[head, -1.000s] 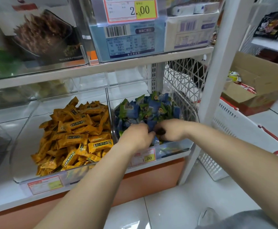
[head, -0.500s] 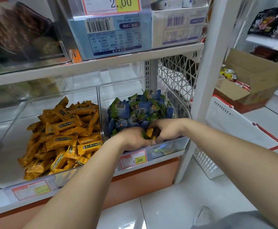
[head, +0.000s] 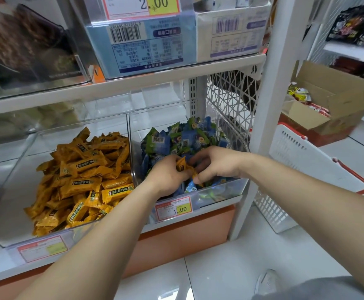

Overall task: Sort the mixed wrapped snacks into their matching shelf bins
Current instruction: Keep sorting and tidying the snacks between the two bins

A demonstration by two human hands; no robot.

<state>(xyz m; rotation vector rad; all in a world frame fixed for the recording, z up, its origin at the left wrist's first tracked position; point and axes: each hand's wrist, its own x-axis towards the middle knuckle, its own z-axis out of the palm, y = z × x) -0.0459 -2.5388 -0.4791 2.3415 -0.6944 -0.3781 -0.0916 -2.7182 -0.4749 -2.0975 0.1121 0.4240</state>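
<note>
left hand (head: 168, 177) and right hand (head: 216, 163) pinch orange snack (head: 181, 164) inside blue-snack bin (head: 226, 191).

Up top, the upper price tag (head: 142, 5) on the clear case reads 2.00; down below, the lower price tag (head: 173, 207) on the blue-snack bin (head: 220, 192) reads 1.00; other print too blurred.

Bright, even light is falling from above; shadows are staying soft. Glare is showing on the floor tiles (head: 172, 293) and the clear bin walls (head: 155, 118) (upper-left corner is blurring). Wide-angle edges are bending.
</note>
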